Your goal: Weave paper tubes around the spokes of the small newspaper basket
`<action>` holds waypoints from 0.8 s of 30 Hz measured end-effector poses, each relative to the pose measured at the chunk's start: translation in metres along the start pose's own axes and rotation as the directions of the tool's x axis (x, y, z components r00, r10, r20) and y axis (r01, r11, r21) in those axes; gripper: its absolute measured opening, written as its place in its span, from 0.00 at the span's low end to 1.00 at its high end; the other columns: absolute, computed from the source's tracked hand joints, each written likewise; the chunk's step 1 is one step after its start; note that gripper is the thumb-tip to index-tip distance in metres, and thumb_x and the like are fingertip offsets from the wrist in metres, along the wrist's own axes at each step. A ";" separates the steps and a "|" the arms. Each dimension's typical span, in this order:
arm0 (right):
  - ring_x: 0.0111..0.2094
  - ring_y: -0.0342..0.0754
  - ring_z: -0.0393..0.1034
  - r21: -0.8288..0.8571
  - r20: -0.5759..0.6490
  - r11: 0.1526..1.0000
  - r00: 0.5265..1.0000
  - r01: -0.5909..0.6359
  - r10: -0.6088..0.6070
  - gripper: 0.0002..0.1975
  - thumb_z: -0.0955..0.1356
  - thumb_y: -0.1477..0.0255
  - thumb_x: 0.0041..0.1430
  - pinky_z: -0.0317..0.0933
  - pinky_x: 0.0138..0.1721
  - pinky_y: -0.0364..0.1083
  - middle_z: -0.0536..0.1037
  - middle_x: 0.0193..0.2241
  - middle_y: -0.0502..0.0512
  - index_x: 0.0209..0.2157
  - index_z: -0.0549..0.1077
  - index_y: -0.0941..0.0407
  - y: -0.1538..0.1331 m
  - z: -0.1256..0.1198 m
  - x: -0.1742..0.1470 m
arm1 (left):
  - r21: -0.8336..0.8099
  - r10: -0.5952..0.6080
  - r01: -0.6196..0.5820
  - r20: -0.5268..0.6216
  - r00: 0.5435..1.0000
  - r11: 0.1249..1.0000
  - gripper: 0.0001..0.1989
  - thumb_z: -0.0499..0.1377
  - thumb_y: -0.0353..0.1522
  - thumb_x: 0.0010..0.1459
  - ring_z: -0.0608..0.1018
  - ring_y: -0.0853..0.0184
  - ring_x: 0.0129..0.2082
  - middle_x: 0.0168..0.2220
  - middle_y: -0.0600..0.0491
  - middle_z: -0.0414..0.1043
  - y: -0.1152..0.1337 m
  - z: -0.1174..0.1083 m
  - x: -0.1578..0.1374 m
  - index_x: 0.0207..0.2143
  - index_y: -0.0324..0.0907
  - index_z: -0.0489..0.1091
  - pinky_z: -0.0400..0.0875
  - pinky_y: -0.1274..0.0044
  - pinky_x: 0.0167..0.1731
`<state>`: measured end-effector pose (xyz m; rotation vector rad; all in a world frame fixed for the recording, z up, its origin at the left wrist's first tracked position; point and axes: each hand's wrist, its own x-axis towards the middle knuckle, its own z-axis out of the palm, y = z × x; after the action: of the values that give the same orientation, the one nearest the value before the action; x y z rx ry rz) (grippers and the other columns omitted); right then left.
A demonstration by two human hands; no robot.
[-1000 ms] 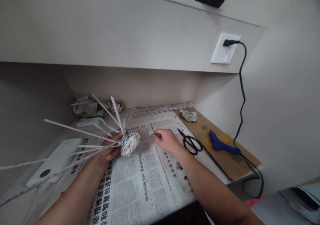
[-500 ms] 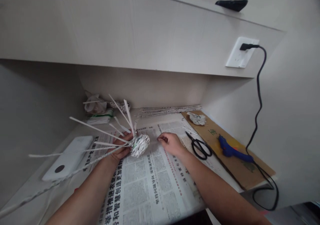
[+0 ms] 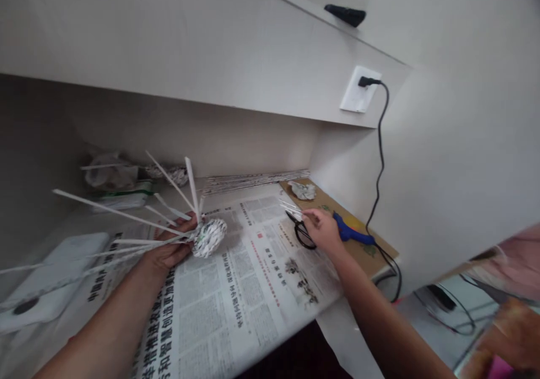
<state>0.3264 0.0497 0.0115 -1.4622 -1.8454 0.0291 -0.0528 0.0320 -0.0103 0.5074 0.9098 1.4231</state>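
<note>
My left hand (image 3: 175, 244) is closed on a small woven paper basket (image 3: 210, 237), held on its side above the newspaper (image 3: 228, 294). Long white paper strips (image 3: 113, 210) fan out from the basket to the left and upward. To the right, my right hand (image 3: 323, 230) is over the black-handled scissors (image 3: 304, 235) and partly covers them. Its fingers are bent together beside several short white paper sticks (image 3: 290, 206); whether anything is between the fingertips is hidden.
A blue glue gun (image 3: 352, 233) lies on a cardboard sheet (image 3: 379, 251), its cord running to a wall socket (image 3: 359, 95). Crumpled paper (image 3: 302, 190) rests on the cardboard. Long paper sticks (image 3: 257, 182) lie along the back wall. At left is a white phone-like slab (image 3: 63, 289).
My right hand has moved right, from beside the basket to the scissors and short sticks. The view has turned rightward. My left hand still holds the basket.
</note>
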 end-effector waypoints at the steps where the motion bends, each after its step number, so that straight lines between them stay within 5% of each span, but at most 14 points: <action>1: 0.44 0.53 0.72 -0.072 -0.042 0.997 0.999 -0.037 0.034 0.13 0.64 0.71 0.56 0.63 0.48 0.51 0.80 0.40 0.59 0.40 0.76 0.57 0.015 -0.015 -0.004 | -0.004 0.001 -0.001 0.000 1.000 1.000 0.06 0.66 0.22 0.49 0.72 0.75 0.19 0.19 0.60 0.71 -0.001 -0.001 0.002 0.25 0.38 0.73 0.65 0.85 0.19; 4: 0.48 0.54 0.69 -0.273 -0.122 0.951 0.986 -0.146 0.116 0.18 0.61 0.78 0.52 0.58 0.54 0.52 0.78 0.44 0.61 0.43 0.75 0.59 0.054 -0.053 -0.019 | 0.000 0.002 -0.002 0.015 1.000 1.000 0.07 0.63 0.21 0.54 0.72 0.76 0.18 0.19 0.60 0.73 -0.002 -0.001 0.003 0.25 0.37 0.72 0.65 0.85 0.18; 6: 0.50 0.56 0.68 -0.399 -0.070 0.894 0.979 -0.205 0.193 0.22 0.61 0.80 0.49 0.57 0.55 0.52 0.77 0.46 0.63 0.47 0.74 0.61 0.070 -0.068 -0.029 | -0.016 0.000 0.000 0.001 1.000 1.000 0.08 0.63 0.21 0.54 0.70 0.77 0.16 0.17 0.61 0.71 -0.001 0.001 0.002 0.23 0.37 0.70 0.63 0.86 0.15; 10: 0.51 0.60 0.68 -0.556 0.041 0.790 0.940 -0.260 0.338 0.25 0.63 0.78 0.51 0.60 0.52 0.55 0.74 0.50 0.66 0.53 0.70 0.61 0.080 -0.079 -0.041 | -0.050 -0.004 0.003 -0.020 1.000 0.999 0.09 0.64 0.21 0.52 0.70 0.77 0.15 0.16 0.62 0.70 0.001 0.002 -0.001 0.23 0.37 0.70 0.62 0.87 0.14; 14: 0.50 0.58 0.69 -0.576 0.062 0.791 0.953 -0.208 0.296 0.26 0.63 0.79 0.50 0.60 0.53 0.52 0.75 0.50 0.69 0.53 0.69 0.65 0.078 -0.080 -0.044 | -0.041 0.018 -0.017 0.028 0.999 0.999 0.07 0.65 0.21 0.51 0.72 0.77 0.16 0.18 0.62 0.72 0.001 0.001 -0.002 0.25 0.37 0.71 0.66 0.87 0.16; 17: 0.49 0.57 0.70 -0.536 0.066 0.827 0.968 -0.171 0.243 0.26 0.64 0.79 0.49 0.59 0.54 0.51 0.76 0.48 0.68 0.53 0.70 0.66 0.076 -0.082 -0.044 | -0.030 0.025 -0.024 0.036 0.999 0.999 0.09 0.69 0.22 0.45 0.72 0.76 0.16 0.18 0.60 0.73 -0.001 -0.001 0.001 0.24 0.36 0.71 0.67 0.86 0.16; 20: 0.44 0.57 0.71 -0.412 -0.003 0.874 0.960 -0.258 0.282 0.21 0.65 0.75 0.52 0.62 0.49 0.53 0.78 0.43 0.65 0.49 0.72 0.61 0.070 -0.088 -0.045 | -0.025 0.028 -0.027 0.025 0.999 0.999 0.13 0.72 0.23 0.37 0.72 0.75 0.15 0.17 0.60 0.72 -0.002 -0.004 0.005 0.24 0.36 0.71 0.65 0.86 0.14; 24: 0.29 0.52 0.70 0.137 -0.006 0.851 0.859 -0.507 0.512 0.15 0.67 0.62 0.55 0.63 0.30 0.48 0.76 0.27 0.57 0.39 0.74 0.58 0.040 -0.097 -0.047 | -0.015 0.010 -0.010 0.045 0.999 1.000 0.14 0.73 0.23 0.33 0.72 0.75 0.16 0.17 0.59 0.73 -0.004 -0.005 0.007 0.21 0.36 0.71 0.64 0.85 0.14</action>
<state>0.4165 -0.0171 0.0368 -1.8023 -1.3431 0.3709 -0.0547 0.0374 -0.0176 0.5322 0.8610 1.4209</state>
